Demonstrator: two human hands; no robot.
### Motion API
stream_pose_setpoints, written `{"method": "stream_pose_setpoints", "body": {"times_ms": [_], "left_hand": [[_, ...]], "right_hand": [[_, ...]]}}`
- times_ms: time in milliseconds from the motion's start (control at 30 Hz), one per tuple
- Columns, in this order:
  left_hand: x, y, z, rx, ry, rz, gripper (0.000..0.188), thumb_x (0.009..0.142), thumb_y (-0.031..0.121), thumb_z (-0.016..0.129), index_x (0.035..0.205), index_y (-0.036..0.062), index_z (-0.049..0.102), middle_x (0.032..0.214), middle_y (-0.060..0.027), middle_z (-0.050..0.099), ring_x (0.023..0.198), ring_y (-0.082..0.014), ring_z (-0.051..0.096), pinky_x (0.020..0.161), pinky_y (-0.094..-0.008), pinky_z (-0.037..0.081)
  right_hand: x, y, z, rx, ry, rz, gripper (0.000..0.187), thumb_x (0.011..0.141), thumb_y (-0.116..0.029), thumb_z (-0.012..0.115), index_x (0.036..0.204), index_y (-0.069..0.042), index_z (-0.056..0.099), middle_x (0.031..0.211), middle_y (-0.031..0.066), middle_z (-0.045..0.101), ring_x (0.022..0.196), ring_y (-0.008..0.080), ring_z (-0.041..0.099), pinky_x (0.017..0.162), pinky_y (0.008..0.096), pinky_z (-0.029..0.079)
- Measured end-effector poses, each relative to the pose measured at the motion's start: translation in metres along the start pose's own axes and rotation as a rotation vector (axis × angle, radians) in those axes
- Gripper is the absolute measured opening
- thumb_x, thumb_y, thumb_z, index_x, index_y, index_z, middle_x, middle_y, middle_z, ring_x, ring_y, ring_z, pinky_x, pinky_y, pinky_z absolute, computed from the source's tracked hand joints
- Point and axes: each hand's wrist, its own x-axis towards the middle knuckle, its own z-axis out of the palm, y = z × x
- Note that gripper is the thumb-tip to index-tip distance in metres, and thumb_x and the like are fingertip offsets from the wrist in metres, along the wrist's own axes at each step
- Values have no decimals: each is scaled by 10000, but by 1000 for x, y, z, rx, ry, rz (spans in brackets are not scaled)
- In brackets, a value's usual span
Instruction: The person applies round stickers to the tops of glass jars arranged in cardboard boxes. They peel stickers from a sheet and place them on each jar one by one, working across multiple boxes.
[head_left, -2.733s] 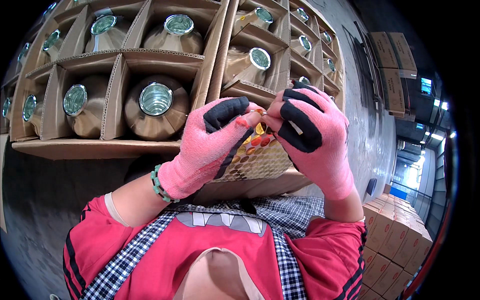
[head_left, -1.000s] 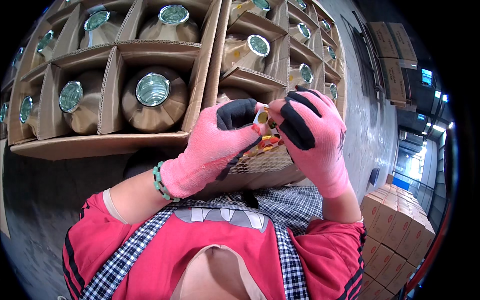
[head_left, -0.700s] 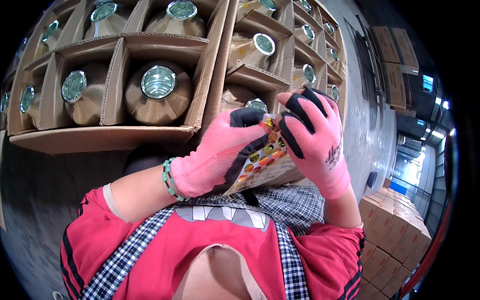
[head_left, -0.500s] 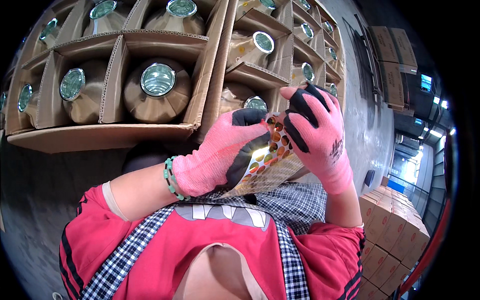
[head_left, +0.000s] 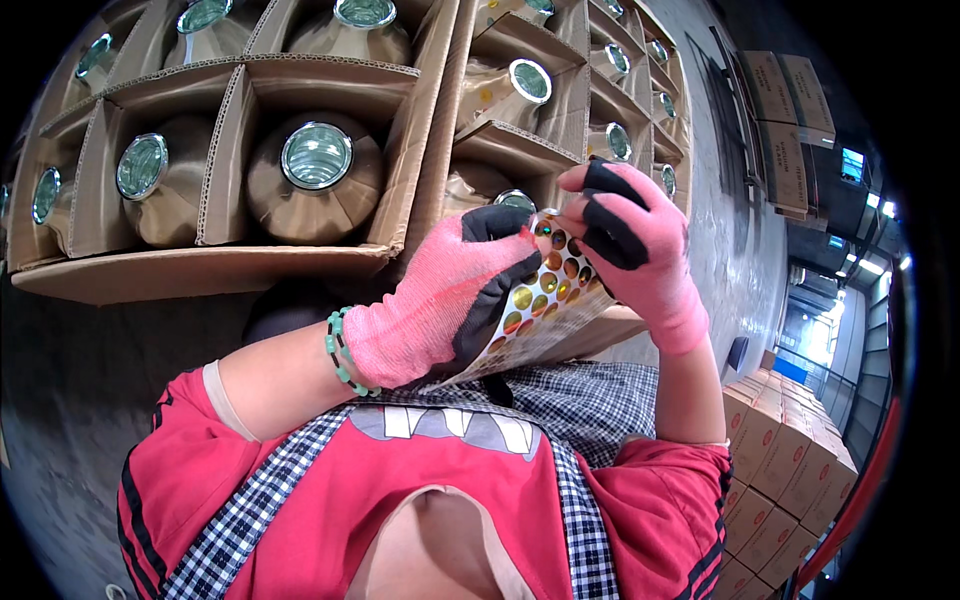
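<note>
A sheet of shiny gold round stickers is tilted in front of my chest. My left hand, in a pink glove with black-coated fingers, is closed on the sheet's left side, its thumb and fingers near the upper corner. My right hand, gloved alike, has curled fingers pinched at the sheet's upper right edge. Whether a loose sticker is between its fingertips is hidden. Just beyond the hands, a gold-brown glass vessel with a wide silver-rimmed mouth sits in a carton cell.
Two open cartons stand side by side: the left carton and the right carton. Cardboard dividers separate several similar glass vessels inside them. Stacked closed boxes stand at the right, with more boxes farther off along the grey floor.
My right hand has moved slightly up, and its fingers have curled more at the sheet's edge. More of the sticker face now shows. My left hand has barely moved.
</note>
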Motion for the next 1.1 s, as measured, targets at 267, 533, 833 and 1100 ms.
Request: {"method": "stream_pose_setpoints", "body": {"times_ms": [267, 533, 833, 1100], "left_hand": [[4, -5, -1, 358, 65, 127, 112, 771, 99, 543, 841, 15, 567, 709, 1, 556, 711, -48, 524, 613, -225, 438], [-8, -38, -2, 1176, -726, 190, 275, 737, 155, 529, 956, -11, 523, 894, -185, 563, 861, -343, 525, 763, -379, 428], [-9, -32, -1, 1187, -724, 173, 252, 711, 135, 535, 907, -21, 513, 847, -187, 559, 824, -355, 523, 724, -397, 425], [-9, -16, -2, 1118, -650, 165, 254, 689, 94, 539, 920, -12, 537, 808, -190, 565, 810, -345, 533, 722, -380, 430]], "right_hand": [[5, -4, -12, 529, 52, 251, 92, 660, -26, 616, 719, -17, 546, 905, 81, 571, 826, 183, 533, 762, 289, 409], [25, 5, 43, 205, -329, 205, 97, 652, -99, 612, 713, -37, 571, 1059, 130, 514, 984, 305, 473, 826, 355, 403], [31, -8, 87, -229, -540, 171, 264, 608, -151, 651, 833, -30, 590, 1131, 183, 462, 1134, 383, 364, 928, 444, 317], [32, -12, 73, -372, -214, 198, 431, 529, -111, 706, 918, -63, 525, 1154, 159, 429, 1123, 356, 372, 903, 460, 326]]}}
